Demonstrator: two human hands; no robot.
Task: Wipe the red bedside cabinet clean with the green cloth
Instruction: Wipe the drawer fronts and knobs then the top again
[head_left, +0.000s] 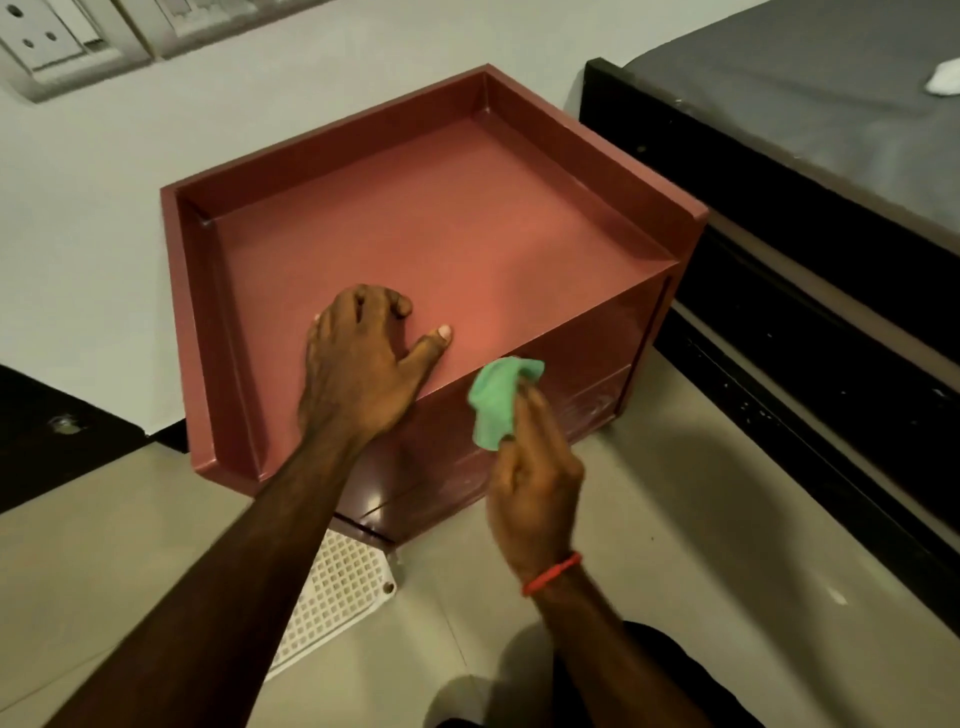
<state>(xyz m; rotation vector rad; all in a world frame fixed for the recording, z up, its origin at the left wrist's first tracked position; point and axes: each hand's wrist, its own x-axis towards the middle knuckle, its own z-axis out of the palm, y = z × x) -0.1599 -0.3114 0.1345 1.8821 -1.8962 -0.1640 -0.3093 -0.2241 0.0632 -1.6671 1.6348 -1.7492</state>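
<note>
The red bedside cabinet (441, 218) stands against the white wall, with a raised rim on three sides of its top and drawer fronts facing me. My left hand (363, 358) rests palm down on the front part of the top, fingers curled, thumb out to the right. My right hand (535, 483), with a red band at the wrist, is closed on the bunched green cloth (496, 400). The cloth is held against the cabinet's front face, just under the top's front edge.
A dark-framed bed (779, 234) with a grey mattress stands close on the right. A white perforated plate (337, 587) lies on the tiled floor under my left forearm. Wall sockets (47, 47) sit at the upper left. Part of my dark-clothed leg shows at the bottom.
</note>
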